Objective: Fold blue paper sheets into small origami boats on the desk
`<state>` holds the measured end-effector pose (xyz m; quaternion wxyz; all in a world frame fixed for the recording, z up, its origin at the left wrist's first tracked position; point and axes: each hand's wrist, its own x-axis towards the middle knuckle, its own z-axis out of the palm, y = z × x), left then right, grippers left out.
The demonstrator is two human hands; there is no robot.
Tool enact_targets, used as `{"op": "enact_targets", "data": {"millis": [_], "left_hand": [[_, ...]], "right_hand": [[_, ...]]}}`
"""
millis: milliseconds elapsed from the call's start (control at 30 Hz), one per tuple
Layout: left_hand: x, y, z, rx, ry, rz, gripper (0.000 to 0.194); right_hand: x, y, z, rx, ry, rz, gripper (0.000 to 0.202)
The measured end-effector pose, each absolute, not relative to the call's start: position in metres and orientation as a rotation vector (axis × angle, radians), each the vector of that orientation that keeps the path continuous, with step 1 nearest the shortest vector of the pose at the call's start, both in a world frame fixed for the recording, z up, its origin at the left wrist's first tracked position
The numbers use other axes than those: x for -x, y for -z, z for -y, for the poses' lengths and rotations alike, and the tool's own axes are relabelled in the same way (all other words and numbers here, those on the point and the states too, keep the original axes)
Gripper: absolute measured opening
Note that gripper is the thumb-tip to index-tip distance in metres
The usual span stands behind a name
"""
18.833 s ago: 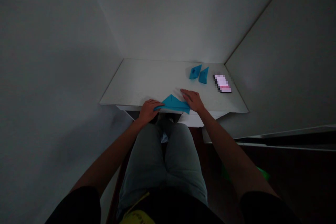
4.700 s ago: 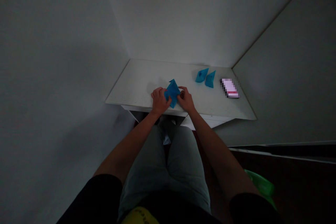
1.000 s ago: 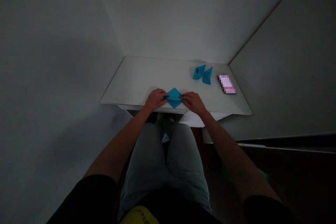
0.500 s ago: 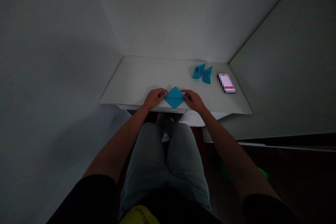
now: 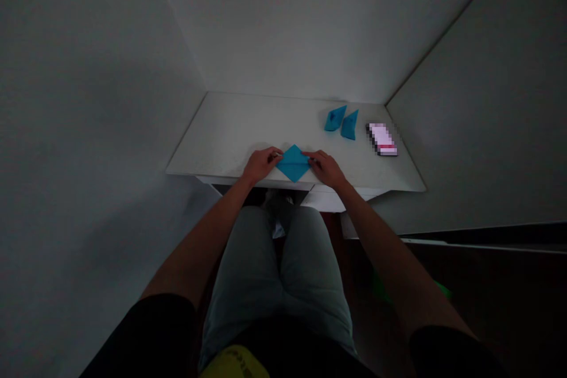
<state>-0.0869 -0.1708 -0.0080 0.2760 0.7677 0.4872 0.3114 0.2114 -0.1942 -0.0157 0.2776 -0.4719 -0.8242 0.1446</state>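
Note:
A blue sheet of origami paper (image 5: 294, 163), folded to a diamond with a crease across its middle, lies at the front edge of the white table. My left hand (image 5: 263, 164) pinches its left corner between thumb and fingers. On the opposite corner, my right hand (image 5: 326, 168) grips the paper in the same way, its index finger reaching along the upper right edge. Farther back stand two folded blue paper pieces, one on the left (image 5: 335, 119) and one on the right (image 5: 349, 125), close beside each other.
A phone with a blurred, lit screen (image 5: 383, 139) lies at the right of the white table (image 5: 248, 118). Walls border the table at the back, left and right. My legs (image 5: 266, 266) are below its front edge, near a drawer front (image 5: 325, 199).
The right index finger has shifted slightly inward along the paper's upper edge. Otherwise both hands and the diamond stay in place; the whole view has moved only a little.

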Motion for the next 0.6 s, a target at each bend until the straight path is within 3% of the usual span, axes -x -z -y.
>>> {"op": "enact_targets", "data": {"millis": [333,600], "left_hand": [[0.079,0.001,0.177,-2.353,-0.779,-1.492,0.022],[0.064,0.007,0.197,-2.75,-0.465,-1.091,0.057]], "right_hand": [[-0.209,0.02,0.194,1.282,-0.179,2.33,0.042],[-0.204,0.011,0.205,1.25,-0.151,2.501,0.056]]}}
